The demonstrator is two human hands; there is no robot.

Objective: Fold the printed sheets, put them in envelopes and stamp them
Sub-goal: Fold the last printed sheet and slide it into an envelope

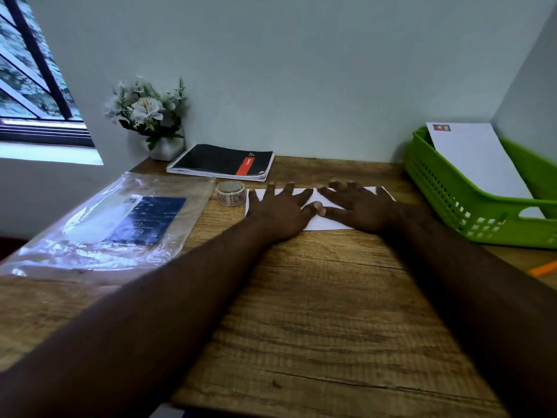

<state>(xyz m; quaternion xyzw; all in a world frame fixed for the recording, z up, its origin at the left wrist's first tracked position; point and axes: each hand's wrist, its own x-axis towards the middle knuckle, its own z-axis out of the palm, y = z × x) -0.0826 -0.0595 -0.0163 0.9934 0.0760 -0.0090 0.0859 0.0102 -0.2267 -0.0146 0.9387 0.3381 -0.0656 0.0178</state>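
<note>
Head view, and both hands are down flat on the white paper (319, 224) at the far middle of the wooden desk (316, 312). The left hand (280, 211) spreads its fingers over the left half, the right hand (360, 208) over the right half, thumbs almost meeting in the centre. Nothing is pinched or clamped here: fingers straight, palms pressing. Whether this is a folded sheet or an envelope, I cannot tell under the hands.

Here is the relation that matters. The paper's long axis runs left to right across the desk, and it lies directly under both palms, so neither hand has to reach for it. A smoothing stroke would run outward along that axis, left hand going left, right hand going right.

Just beside the paper's left end stands the roll of stamps (230, 193), close to the left hand's little finger, so the left hand looks the nearer one for stamping. Off to the right, well apart, sits the green basket (446, 197) with a stamped envelope (473, 158) leaning inside it; the right hand is nearer for dropping anything in there.

On the left lies a clear plastic pack (114, 224), and at the far edge a black notebook (220, 161) and a pot of white flowers (147, 113).
</note>
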